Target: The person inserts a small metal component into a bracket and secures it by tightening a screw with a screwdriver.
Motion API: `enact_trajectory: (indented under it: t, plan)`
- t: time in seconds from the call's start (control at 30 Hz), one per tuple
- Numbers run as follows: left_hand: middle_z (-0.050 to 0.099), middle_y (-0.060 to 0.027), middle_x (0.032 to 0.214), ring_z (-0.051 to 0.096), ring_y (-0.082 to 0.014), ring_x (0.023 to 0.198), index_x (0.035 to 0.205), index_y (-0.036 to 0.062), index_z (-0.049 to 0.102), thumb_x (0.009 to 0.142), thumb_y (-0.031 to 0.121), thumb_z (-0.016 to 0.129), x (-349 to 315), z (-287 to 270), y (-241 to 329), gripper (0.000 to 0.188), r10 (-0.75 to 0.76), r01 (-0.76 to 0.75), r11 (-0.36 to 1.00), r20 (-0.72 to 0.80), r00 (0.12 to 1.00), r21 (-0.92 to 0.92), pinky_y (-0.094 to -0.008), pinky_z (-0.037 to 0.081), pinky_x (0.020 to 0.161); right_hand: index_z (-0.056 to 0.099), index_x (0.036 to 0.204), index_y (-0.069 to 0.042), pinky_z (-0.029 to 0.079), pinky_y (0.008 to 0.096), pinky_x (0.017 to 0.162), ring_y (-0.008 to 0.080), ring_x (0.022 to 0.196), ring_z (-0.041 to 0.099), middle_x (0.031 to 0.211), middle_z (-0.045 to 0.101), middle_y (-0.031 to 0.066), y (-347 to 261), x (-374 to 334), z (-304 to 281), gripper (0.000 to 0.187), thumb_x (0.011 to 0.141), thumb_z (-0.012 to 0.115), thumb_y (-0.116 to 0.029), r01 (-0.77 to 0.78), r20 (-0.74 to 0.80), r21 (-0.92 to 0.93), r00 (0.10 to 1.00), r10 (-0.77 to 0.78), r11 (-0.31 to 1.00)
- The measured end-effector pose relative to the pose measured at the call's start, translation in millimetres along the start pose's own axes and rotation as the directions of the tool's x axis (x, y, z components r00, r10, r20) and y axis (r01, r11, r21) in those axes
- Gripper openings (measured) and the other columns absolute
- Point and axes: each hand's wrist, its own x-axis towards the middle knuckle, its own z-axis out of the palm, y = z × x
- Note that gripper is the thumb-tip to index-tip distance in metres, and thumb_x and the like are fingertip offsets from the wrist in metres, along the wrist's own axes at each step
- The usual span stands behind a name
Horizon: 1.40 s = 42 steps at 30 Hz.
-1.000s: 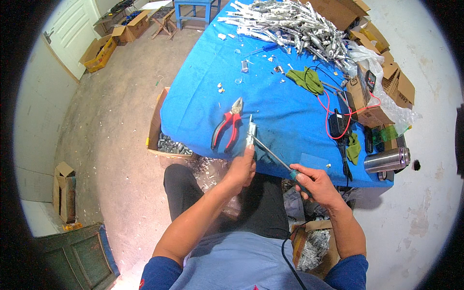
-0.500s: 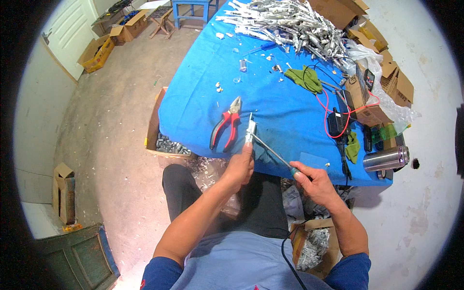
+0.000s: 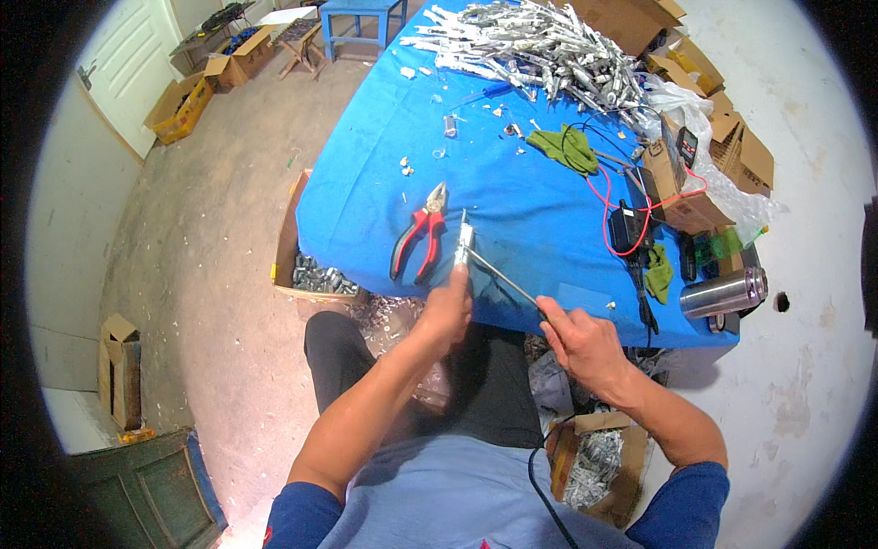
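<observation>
My left hand (image 3: 446,311) is closed around the lower end of a slender white and silver part (image 3: 465,243), which points away from me over the table's near edge. A screwdriver (image 3: 503,277) is gripped in my right hand (image 3: 587,346). Its thin metal shaft slants up to the left, and its tip meets the side of the part; whether it sits inside an opening is too small to tell. My fingers mostly hide the handle. Just left of the part lie pliers (image 3: 421,236) with red and black handles, jaws pointing away.
A blue cloth (image 3: 366,183) covers the table. At its far end is a heap of similar white and silver parts (image 3: 558,55). On the right are a green rag (image 3: 565,149), cables, a cardboard box (image 3: 681,188) and a steel flask (image 3: 724,293). A box of metal pieces (image 3: 320,276) stands left.
The part has turned slightly and sits a little further left in view. My right hand has shifted, covering more of the screwdriver's handle. The whole view has moved slightly.
</observation>
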Motion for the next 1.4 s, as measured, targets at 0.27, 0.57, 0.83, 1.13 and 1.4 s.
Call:
enact_trajectory:
  t: [0.27,0.57,0.83,1.13,1.4]
  plan:
    - [0.031,0.0045,0.051,0.026,-0.0118,0.039,0.061,0.0187,0.035,0.092,0.073,0.041,-1,6,1,0.063,0.014,-0.014,1.000,-0.051,0.999,0.006,-0.0281,0.020,0.039,0.055,0.130,-0.012,0.051,0.0424,0.049,0.0323,0.057,0.062,0.070,0.055,0.0139,9,2,-8,0.040,0.092,0.062,-0.023,0.155,0.026,-0.267,0.988,-0.154,0.951]
    - [0.030,0.0047,0.051,0.025,-0.0116,0.040,0.060,0.0203,0.032,0.092,0.072,0.043,-1,4,0,0.062,0.054,-0.056,0.998,-0.088,0.995,-0.012,-0.0283,0.020,0.041,0.061,0.129,-0.010,0.046,0.0282,0.048,0.0146,0.052,0.057,0.070,0.061,0.0070,13,4,-3,0.036,0.098,0.058,-0.026,-0.405,0.328,0.684,0.914,0.241,0.606]
    - [0.029,0.0040,0.051,0.025,-0.0126,0.042,0.057,0.0204,0.030,0.091,0.073,0.043,-8,8,0,0.064,0.060,-0.059,0.998,-0.090,0.994,0.010,-0.0290,0.018,0.042,0.058,0.134,-0.010,0.042,0.0225,0.047,0.0054,0.049,0.048,0.070,0.056,-0.0004,14,1,-10,0.039,0.100,0.055,-0.027,-0.579,0.523,0.735,0.815,0.250,0.352]
    - [0.029,0.0035,0.051,0.026,-0.0126,0.041,0.059,0.0186,0.033,0.091,0.074,0.043,-4,9,-2,0.064,0.046,-0.042,0.998,-0.102,0.994,0.039,-0.0295,0.019,0.041,0.060,0.133,-0.010,0.042,0.0231,0.048,0.0054,0.053,0.049,0.068,0.056,-0.0012,29,9,-22,0.038,0.100,0.055,-0.030,-0.615,0.559,0.695,0.788,0.256,0.373]
    - [0.029,0.0041,0.051,0.026,-0.0116,0.040,0.060,0.0186,0.033,0.091,0.073,0.043,-1,6,1,0.064,0.030,-0.028,0.999,-0.071,0.997,0.023,-0.0289,0.018,0.040,0.066,0.122,-0.015,0.050,0.0415,0.062,0.0329,0.067,0.066,0.073,0.065,0.0180,42,17,-14,0.031,0.095,0.058,-0.029,-0.284,0.245,0.474,0.952,0.185,0.833]
